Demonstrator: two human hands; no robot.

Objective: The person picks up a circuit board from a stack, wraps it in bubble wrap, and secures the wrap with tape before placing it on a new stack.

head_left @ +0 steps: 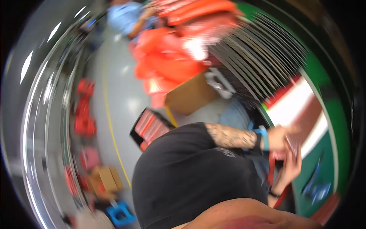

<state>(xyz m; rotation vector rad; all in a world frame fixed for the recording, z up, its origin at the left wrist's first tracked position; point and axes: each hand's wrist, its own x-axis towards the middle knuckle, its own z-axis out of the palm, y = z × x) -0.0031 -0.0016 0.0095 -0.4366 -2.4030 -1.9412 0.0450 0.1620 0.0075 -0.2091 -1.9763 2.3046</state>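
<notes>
My left hand [277,139], on a tattooed forearm with a teal wristband, is at the edge of the workbench on the right. Below it in the picture is my right hand [291,170], which has a dark band at the wrist. Between them they grip a thin reddish-brown flat piece [293,145], its exact kind lost in motion blur. The fingers of both hands look closed around it. Beyond the hands, a reddish-brown strip [310,116] lies across a white surface [292,102] on the green bench [322,162].
Long grey slats [263,49] stand in a row along the bench. Blue-handled tools [315,178] lie nearer. Orange-red bags [164,61], a cardboard box [190,93] and a black crate [150,128] of red pieces are behind. A person in blue [126,18] is far off.
</notes>
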